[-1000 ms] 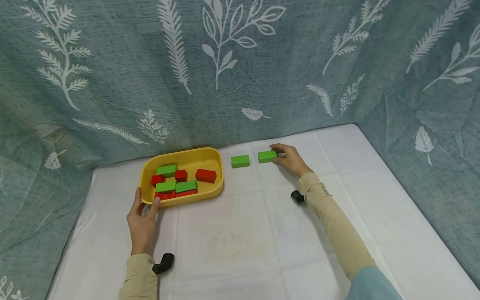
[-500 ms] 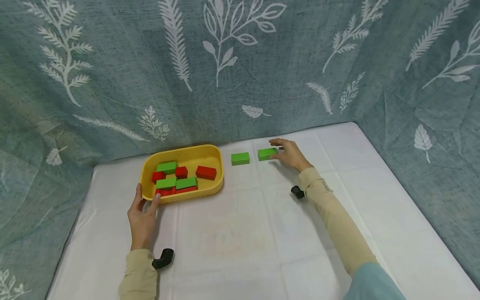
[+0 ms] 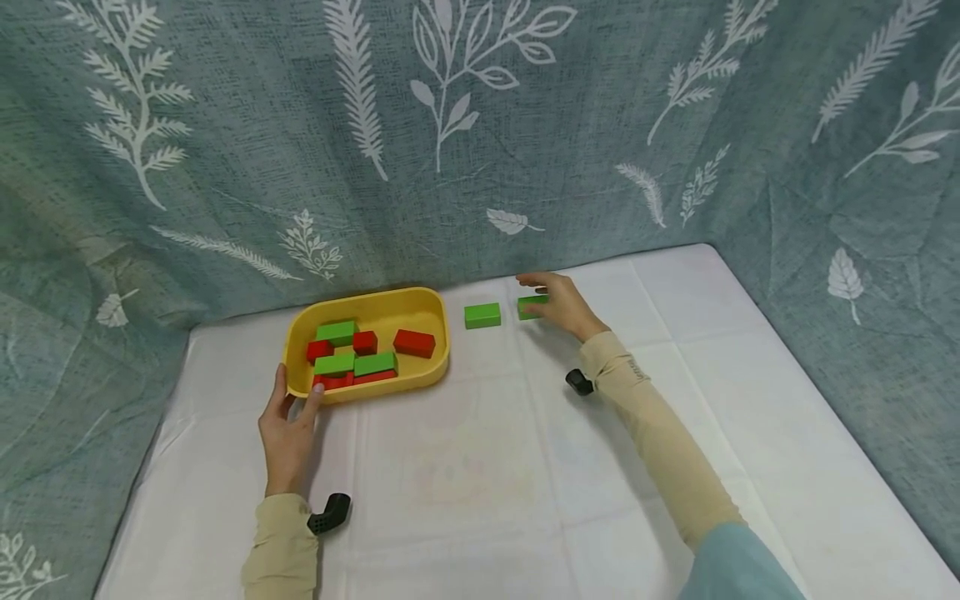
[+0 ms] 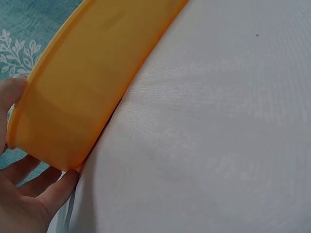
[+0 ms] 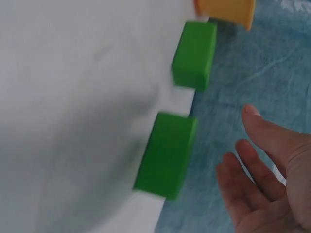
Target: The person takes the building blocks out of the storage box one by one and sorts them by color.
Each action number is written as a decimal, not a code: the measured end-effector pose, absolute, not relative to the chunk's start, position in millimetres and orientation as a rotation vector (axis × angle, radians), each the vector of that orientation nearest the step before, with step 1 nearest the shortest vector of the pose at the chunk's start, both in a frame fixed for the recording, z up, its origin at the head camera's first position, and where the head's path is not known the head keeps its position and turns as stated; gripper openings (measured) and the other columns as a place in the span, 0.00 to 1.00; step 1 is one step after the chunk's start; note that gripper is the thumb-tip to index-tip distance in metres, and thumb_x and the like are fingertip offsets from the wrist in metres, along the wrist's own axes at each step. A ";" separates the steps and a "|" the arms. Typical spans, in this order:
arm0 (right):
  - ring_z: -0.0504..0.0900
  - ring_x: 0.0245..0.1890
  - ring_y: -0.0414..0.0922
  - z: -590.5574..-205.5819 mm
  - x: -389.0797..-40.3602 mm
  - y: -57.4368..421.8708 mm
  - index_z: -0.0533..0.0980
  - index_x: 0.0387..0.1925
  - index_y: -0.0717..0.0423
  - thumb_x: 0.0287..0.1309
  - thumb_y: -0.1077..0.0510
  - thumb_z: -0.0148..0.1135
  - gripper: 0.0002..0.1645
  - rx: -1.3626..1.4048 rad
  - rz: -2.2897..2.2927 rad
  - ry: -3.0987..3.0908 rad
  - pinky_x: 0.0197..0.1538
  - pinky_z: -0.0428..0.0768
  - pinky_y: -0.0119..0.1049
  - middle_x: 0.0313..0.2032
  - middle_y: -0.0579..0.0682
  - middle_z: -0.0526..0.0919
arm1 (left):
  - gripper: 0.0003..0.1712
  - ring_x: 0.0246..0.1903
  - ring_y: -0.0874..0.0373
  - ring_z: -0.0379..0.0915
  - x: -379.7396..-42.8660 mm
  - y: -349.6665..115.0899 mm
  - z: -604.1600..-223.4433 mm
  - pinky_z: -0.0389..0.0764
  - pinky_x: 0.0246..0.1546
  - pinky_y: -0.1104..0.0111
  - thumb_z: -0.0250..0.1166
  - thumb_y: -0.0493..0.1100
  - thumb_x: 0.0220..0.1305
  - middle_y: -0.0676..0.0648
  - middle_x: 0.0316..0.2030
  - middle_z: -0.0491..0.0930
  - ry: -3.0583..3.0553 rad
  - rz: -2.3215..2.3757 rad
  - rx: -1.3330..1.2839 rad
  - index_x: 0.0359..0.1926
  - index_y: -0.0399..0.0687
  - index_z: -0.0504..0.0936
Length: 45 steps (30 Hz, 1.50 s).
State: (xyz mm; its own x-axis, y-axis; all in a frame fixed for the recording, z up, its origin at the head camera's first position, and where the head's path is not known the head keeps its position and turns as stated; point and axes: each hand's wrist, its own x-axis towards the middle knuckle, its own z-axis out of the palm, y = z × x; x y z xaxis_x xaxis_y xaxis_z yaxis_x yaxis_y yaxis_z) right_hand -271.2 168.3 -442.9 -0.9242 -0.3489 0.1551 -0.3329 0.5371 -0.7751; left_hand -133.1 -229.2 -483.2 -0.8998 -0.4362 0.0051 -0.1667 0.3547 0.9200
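My left hand [image 3: 288,437] grips the near left corner of a yellow tray [image 3: 442,367], thumb over the rim and fingers under the corner in the left wrist view. Red and green blocks lie inside it, among them a red block [image 3: 414,343] to the right. Right of the tray, a green block [image 3: 482,316] lies on the white cloth. Farther right is another green block [image 5: 166,155], partly covered by my right hand [image 3: 562,306] in the head view. In the right wrist view that hand hovers apart from the block, fingers loosely extended, holding nothing.
A white cloth [image 3: 465,475] covers the table. Behind it and along its sides hangs a blue-green curtain [image 3: 480,208] with white leaf patterns. A black wrist camera [image 3: 330,514] sits at the left wrist, another [image 3: 579,382] at the right.
My right hand has let go of the right-hand green block and moved left above it. The left hand stays on the tray's corner.
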 end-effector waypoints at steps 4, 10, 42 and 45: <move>0.70 0.55 0.53 -438.1 -270.3 151.7 0.69 0.57 0.59 0.49 0.65 0.64 0.30 -0.671 -1.380 2.707 0.57 0.71 0.40 0.55 0.59 0.72 | 0.38 0.63 0.55 0.55 -133.4 -228.9 -482.6 0.66 0.58 0.66 0.58 0.56 0.58 0.63 0.66 0.51 -2.363 -1.569 0.554 0.66 0.72 0.50; 0.71 0.54 0.51 -434.1 -267.7 130.5 0.69 0.57 0.58 0.49 0.64 0.65 0.31 -0.763 -1.321 2.718 0.55 0.73 0.38 0.54 0.57 0.73 | 0.39 0.63 0.55 0.54 -133.6 -227.5 -481.7 0.65 0.59 0.66 0.58 0.56 0.58 0.62 0.67 0.51 -2.358 -1.584 0.548 0.67 0.70 0.49; 0.75 0.47 0.42 -428.7 -236.9 -7.4 0.72 0.54 0.57 0.50 0.62 0.65 0.27 -1.257 -0.828 2.631 0.50 0.73 0.26 0.49 0.50 0.78 | 0.39 0.62 0.55 0.56 -133.8 -229.4 -484.0 0.65 0.59 0.66 0.59 0.55 0.57 0.63 0.66 0.52 -2.319 -1.611 0.520 0.66 0.72 0.51; 0.76 0.41 0.42 -434.5 -236.6 -16.7 0.73 0.53 0.57 0.50 0.66 0.63 0.26 -1.255 -0.782 2.608 0.44 0.74 0.25 0.46 0.50 0.79 | 0.39 0.62 0.55 0.56 -133.8 -230.8 -485.3 0.66 0.59 0.66 0.59 0.56 0.56 0.63 0.66 0.52 -2.329 -1.590 0.519 0.66 0.72 0.51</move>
State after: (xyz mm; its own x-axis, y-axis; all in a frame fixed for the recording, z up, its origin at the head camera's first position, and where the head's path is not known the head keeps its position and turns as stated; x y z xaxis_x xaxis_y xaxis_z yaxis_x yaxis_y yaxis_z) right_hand -236.6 -16.7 -434.5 -0.6409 -0.7620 0.0930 -0.6875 0.5159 -0.5110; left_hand -133.8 -230.8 -485.3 -0.8982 -0.4389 0.0229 -0.1386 0.3323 0.9329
